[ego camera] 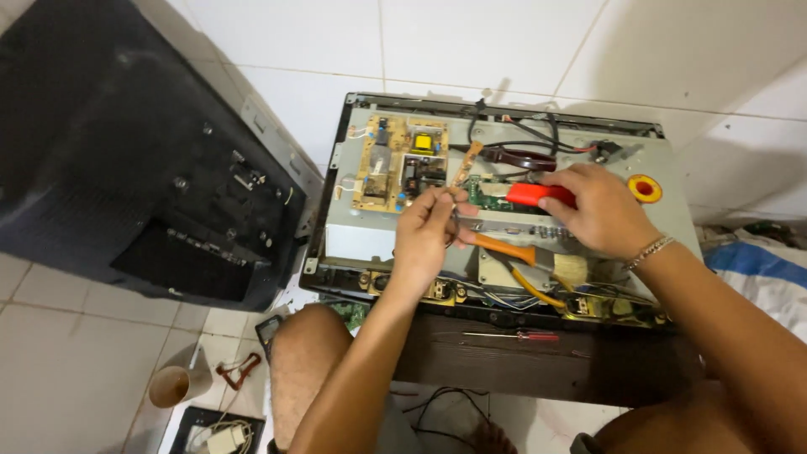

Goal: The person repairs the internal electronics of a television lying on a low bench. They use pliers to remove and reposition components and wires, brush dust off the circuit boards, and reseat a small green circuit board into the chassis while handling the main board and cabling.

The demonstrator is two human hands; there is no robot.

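Red-handled screwdriver [540,195] gripped in the closed right hand [601,210] over the opened television chassis [504,202], its grey metal plate bared for access; left hand [429,235] pinches a small part at the chassis centre; orange-handled pliers [517,256] rest beneath both hands.

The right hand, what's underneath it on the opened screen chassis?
A red-handled tool held in the right hand, above a green circuit board on the metal chassis. The tool's tip is hidden.
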